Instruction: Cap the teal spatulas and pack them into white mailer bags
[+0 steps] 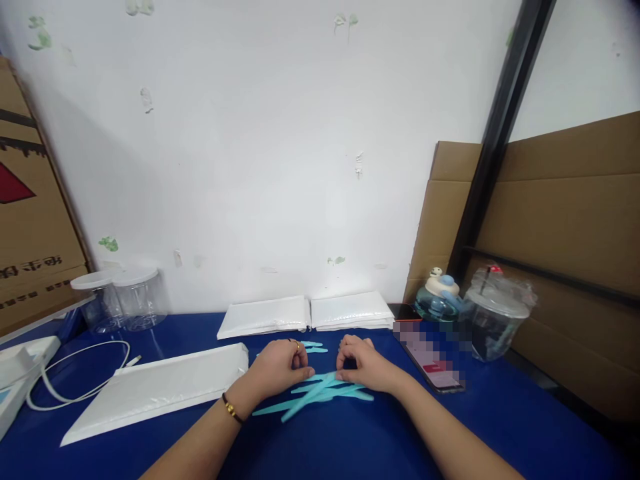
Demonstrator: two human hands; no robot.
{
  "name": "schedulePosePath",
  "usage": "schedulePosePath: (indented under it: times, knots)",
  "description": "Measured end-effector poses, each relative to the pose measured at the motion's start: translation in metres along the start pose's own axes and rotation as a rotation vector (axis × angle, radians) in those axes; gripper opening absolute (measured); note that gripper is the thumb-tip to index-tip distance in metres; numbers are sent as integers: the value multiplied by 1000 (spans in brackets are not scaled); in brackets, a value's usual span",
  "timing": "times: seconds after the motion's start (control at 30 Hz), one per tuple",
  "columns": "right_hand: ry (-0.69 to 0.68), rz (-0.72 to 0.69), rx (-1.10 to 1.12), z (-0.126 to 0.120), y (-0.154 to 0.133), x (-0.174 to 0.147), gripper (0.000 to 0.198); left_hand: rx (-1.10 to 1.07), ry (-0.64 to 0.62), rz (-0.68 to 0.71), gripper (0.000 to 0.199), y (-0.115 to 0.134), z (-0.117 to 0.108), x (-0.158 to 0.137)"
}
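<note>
Several thin turquoise plastic sticks with tapered ends [320, 395] lie crossed in a loose pile on the blue table. My left hand [283, 362] is at the pile's upper left, its fingers curled in and its thumb tip close to one stick's end. Whether anything is between those fingers is hidden. On the other side, my right hand [367, 365] has thumb and fingertips closed at the upper end of a turquoise stick. Beyond the hands lie more small turquoise sticks [316, 350], partly covered by my left hand.
White padded mailers [165, 387] lie at left, with two more stacks [265, 316] [353, 311] along the wall. A phone [435, 363], a teapot-shaped bottle [437, 300] and a lidded plastic cup [495, 320] stand right. Clear jars [140, 300] and a white cable [45, 380] are left.
</note>
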State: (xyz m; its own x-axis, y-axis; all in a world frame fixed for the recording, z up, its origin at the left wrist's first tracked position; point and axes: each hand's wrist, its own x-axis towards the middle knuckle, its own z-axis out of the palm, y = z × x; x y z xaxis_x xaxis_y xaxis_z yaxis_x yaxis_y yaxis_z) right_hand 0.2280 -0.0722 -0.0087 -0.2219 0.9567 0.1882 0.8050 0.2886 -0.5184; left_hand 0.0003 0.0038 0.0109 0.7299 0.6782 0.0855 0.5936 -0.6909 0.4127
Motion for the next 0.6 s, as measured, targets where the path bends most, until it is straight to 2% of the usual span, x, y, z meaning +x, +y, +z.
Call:
schedulePosePath:
  times: [0.13,0.3,0.43,0.6]
  knots:
    - [-4,1,35,1,0,2,13,-4,-41,41,24,9,4,-2]
    - [45,18,76,-1,0,4,12,28,-31,27,21,4,5,2]
    - [90,34,90,-1,6,7,14,59,-2,46,20,-4,4,7]
    - [194,125,44,-4,30,9,14,141,70,-34,17,-26,-1,12]
